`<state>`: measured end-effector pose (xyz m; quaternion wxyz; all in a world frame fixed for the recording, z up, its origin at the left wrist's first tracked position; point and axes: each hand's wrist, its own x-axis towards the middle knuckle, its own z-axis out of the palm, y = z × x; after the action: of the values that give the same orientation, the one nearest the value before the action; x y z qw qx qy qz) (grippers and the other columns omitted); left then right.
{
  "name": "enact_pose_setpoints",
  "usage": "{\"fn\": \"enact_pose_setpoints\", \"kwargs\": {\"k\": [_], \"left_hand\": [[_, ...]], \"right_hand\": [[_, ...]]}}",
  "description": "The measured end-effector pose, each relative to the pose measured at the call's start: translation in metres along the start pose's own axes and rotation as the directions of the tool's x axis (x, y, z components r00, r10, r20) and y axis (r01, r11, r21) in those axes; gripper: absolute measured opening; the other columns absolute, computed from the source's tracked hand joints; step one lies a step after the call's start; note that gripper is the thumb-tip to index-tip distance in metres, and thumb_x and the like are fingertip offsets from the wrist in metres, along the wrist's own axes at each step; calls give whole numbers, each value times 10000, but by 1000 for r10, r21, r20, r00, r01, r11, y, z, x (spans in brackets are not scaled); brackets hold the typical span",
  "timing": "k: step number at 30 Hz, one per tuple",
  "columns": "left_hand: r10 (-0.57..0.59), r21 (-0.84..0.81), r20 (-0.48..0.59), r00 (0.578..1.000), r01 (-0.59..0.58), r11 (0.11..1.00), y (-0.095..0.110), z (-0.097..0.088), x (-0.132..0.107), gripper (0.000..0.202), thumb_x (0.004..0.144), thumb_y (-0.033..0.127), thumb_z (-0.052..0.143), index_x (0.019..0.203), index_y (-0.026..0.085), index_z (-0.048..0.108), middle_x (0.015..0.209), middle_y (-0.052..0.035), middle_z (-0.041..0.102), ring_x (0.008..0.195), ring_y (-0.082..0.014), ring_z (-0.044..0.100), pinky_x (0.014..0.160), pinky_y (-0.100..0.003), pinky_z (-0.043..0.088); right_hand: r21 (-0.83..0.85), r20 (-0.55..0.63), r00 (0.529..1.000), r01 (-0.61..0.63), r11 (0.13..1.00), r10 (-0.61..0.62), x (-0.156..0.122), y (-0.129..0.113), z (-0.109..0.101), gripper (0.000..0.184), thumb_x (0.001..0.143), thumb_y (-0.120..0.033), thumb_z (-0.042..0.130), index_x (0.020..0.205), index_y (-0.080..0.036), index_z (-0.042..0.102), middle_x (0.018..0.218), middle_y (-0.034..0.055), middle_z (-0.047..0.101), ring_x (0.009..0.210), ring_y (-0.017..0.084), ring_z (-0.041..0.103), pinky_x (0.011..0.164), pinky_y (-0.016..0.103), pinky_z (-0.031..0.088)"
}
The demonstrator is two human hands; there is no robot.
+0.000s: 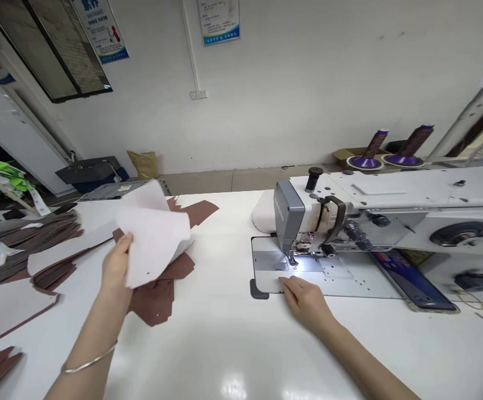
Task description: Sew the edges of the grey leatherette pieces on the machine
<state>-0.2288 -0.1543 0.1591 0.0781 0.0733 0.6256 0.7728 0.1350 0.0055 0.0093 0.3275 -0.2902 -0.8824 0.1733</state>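
sheet: pale sheet (157,238) held up at approx 10 o'clock from r hand, long axis approx 12-6, curling, l hand much nearer
l hand (116,268): fingers closed on sheet's lower edge, thumb hidden behind it, forearm rising from 7 o'clock
r hand (304,303): fingers near straight, spread a little, holding nothing, tips on edge of metal plate (268,261) of sewing machine (291,212), forearm from 5 o'clock
under sheet: brown cut pieces (153,297) on white table (224,347)

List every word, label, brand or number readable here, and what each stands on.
Nothing can be read with certainty.
Sewing machine: lettering on its head, too blurred to read.
Wall posters: print too small to read.
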Motion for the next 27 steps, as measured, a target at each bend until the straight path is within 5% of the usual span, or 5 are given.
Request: {"fn": "enact_pose_setpoints", "kwargs": {"k": [9, 15, 19, 24, 27], "left_hand": [[-520, 182, 623, 585, 538, 823, -125, 36, -162, 305, 742, 130, 538, 1046, 154, 548, 1082, -120, 662, 919, -201, 661, 852, -395, 535], [-708, 685, 650, 276, 190, 703, -99, 24, -176, 275, 783, 359, 535, 944, 141, 584, 764, -90, 695, 639, -196, 665, 662, -364, 544], [-369, 519, 850, 377, -471, 713, -80, 46, -167, 298, 867, 373, 402, 828, 173, 620, 798, -71, 693, 728, -192, 652, 725, -356, 529], [56, -162, 987, -152, -909, 384, -129, 104, -179, 427, 853, 123, 320, 1215, 153, 545, 1309, -112, 545, 1211, -216, 497, 1003, -403, 426], [-44, -199, 978, -204, -975, 96, -156, 126, -194, 495, 817, 47, 318, 1281, 93, 487, 1359, -183, 476, 1255, -278, 447, 1007, -476, 394]], "right_hand": [[580, 686, 609, -788, 207, 397, 31, -36, -19, 543, 813, -638, 508, 887, -120, 655, 888, 150, 688, 735, 224, 666, 636, 353, 550], [22, 399, 741, -597, 802, 540, 17, -25, -17, 162, 837, -198, 484, 733, -161, 602, 783, 114, 678, 693, 217, 635, 541, 275, 420], [-368, 430, 749, -365, 855, 505, 16, -28, -27, 205, 865, -153, 406, 863, -160, 612, 818, 119, 675, 728, 232, 630, 571, 271, 340], [-300, 480, 750, -347, 889, 455, 24, -21, -43, 208, 910, -247, 422, 959, -175, 612, 911, 98, 683, 822, 215, 628, 638, 257, 344], [-267, 410, 707, -512, 817, 576, 19, -11, -50, 184, 877, -289, 504, 935, -149, 608, 960, 106, 676, 873, 202, 616, 662, 241, 359]]}}
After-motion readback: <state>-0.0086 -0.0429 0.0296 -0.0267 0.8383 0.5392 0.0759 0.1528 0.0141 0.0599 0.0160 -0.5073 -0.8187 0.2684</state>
